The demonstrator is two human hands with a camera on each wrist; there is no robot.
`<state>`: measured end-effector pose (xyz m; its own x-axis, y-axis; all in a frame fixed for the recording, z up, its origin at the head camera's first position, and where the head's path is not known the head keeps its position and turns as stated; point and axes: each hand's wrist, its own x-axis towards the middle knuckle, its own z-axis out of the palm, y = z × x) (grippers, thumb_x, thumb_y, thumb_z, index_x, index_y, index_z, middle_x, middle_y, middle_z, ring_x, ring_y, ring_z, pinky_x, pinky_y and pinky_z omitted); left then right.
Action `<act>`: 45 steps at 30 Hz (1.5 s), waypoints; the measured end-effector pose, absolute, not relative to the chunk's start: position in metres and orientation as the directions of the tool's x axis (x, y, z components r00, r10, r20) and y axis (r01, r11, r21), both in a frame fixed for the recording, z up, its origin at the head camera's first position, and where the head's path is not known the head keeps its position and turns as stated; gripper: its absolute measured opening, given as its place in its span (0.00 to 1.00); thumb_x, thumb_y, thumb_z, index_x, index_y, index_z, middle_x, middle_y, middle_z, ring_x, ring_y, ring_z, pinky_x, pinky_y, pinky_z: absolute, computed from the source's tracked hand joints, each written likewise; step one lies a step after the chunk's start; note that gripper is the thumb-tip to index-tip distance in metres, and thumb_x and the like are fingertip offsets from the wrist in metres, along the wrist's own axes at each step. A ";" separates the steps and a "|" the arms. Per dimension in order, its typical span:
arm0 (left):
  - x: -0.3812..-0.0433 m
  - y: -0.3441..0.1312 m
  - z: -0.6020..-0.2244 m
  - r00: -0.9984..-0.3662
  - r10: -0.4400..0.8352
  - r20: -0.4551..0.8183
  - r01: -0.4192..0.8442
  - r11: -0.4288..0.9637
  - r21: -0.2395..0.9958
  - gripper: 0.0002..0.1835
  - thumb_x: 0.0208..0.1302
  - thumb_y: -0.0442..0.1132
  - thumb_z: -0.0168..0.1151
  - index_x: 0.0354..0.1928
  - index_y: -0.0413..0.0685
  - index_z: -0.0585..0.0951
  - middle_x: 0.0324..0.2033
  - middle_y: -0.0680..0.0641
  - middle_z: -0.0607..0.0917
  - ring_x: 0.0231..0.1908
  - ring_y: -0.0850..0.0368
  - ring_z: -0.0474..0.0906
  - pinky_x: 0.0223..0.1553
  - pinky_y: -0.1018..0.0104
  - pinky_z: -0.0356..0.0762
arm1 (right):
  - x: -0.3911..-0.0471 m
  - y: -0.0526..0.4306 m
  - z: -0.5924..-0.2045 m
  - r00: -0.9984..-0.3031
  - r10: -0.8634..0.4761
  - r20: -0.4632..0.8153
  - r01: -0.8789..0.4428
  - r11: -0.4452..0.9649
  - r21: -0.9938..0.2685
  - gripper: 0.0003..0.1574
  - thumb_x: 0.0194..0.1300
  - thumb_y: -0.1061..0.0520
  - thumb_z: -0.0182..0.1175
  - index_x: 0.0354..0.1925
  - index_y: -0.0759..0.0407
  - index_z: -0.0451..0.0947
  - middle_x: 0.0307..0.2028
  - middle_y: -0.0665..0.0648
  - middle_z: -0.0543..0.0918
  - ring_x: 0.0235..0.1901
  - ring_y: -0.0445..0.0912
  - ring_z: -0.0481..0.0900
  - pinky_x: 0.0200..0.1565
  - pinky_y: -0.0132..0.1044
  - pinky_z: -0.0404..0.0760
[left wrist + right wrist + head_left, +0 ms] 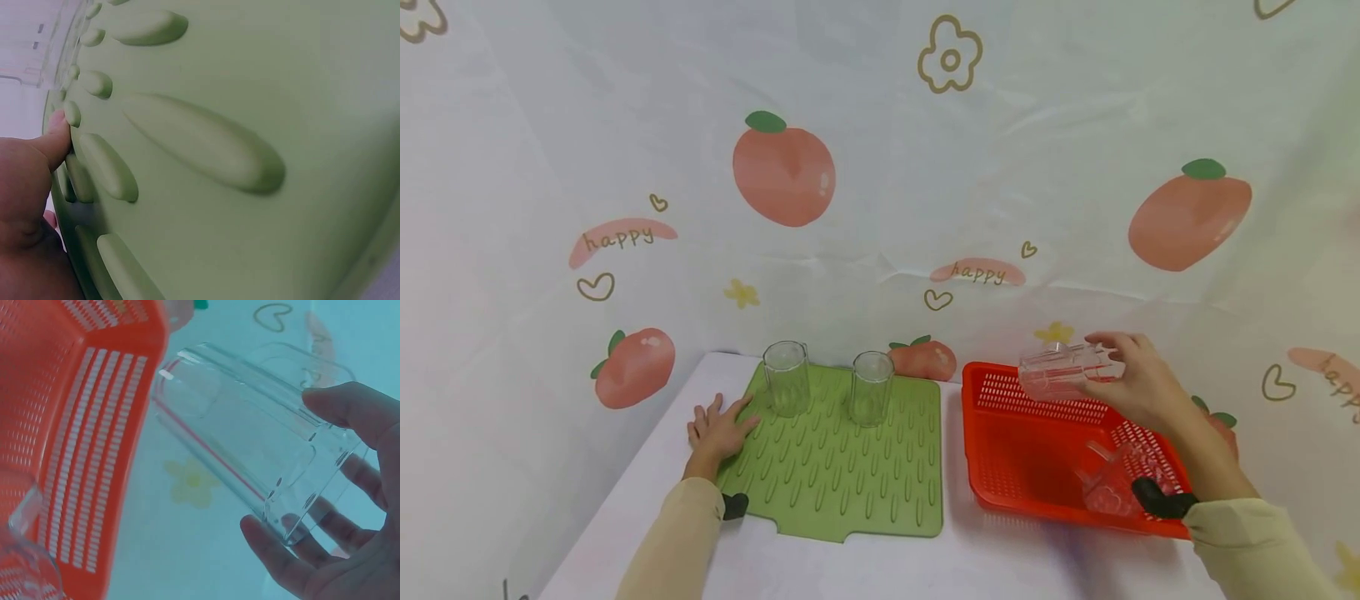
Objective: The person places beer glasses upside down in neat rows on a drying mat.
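Note:
My right hand (1138,379) grips a clear mug (1056,372) by its base end, tilted on its side above the back of the red basket (968,442). In the right wrist view the thumb and fingers spread around the mug's base (294,494), its mouth pointing away from the palm. My left hand (721,431) rests at the left edge of the green drying mat (850,492), fingers spread; its thumb touches the mat in the left wrist view. Two clear mugs stand on the mat's back part, one at left (787,379) and one near the middle (871,390).
Inside the basket's right side lies more clear drinkware (1112,487), partly hidden by my right wrist. A white table (880,575) carries the mat and the basket, side by side with a narrow gap. A fruit-printed cloth (880,208) hangs close behind.

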<state>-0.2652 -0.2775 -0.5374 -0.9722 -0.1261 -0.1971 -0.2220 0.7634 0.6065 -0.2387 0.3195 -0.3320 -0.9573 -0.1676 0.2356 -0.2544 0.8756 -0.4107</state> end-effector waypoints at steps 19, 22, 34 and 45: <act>-0.267 -0.280 -0.540 -0.972 -0.125 -0.197 -0.220 0.768 0.601 0.34 0.78 0.54 0.50 0.80 0.52 0.58 0.79 0.28 0.35 0.75 0.20 0.18 0.71 0.24 0.19 | -0.217 0.288 -0.355 -0.957 -0.146 0.252 -0.287 0.630 -0.721 0.41 0.67 0.52 0.69 0.71 0.58 0.61 0.66 0.63 0.69 0.58 0.50 0.73 0.42 0.24 0.83; -0.268 -0.281 -0.539 -0.972 -0.130 -0.194 -0.222 0.770 0.598 0.34 0.78 0.54 0.50 0.80 0.52 0.58 0.79 0.28 0.35 0.75 0.20 0.18 0.71 0.24 0.18 | -0.216 0.278 -0.357 -0.967 -0.137 0.217 -0.256 0.585 -0.770 0.43 0.68 0.50 0.68 0.73 0.57 0.60 0.68 0.63 0.68 0.63 0.53 0.71 0.44 0.24 0.83; -0.263 -0.280 -0.533 -0.972 -0.110 -0.209 -0.214 0.785 0.581 0.34 0.79 0.55 0.48 0.80 0.52 0.57 0.79 0.28 0.35 0.75 0.19 0.21 0.71 0.23 0.21 | -0.215 0.238 -0.369 -0.970 -0.151 0.191 -0.237 0.407 -0.882 0.44 0.67 0.52 0.69 0.73 0.56 0.59 0.66 0.60 0.71 0.61 0.50 0.74 0.46 0.30 0.87; -0.264 -0.285 -0.539 -0.979 -0.062 -0.196 -0.166 0.802 0.574 0.36 0.77 0.61 0.48 0.80 0.55 0.57 0.79 0.27 0.36 0.75 0.18 0.24 0.70 0.21 0.25 | -0.206 0.198 -0.390 -0.954 -0.173 0.244 -0.286 0.288 -0.914 0.39 0.65 0.58 0.71 0.69 0.55 0.64 0.61 0.58 0.74 0.59 0.47 0.77 0.49 0.29 0.86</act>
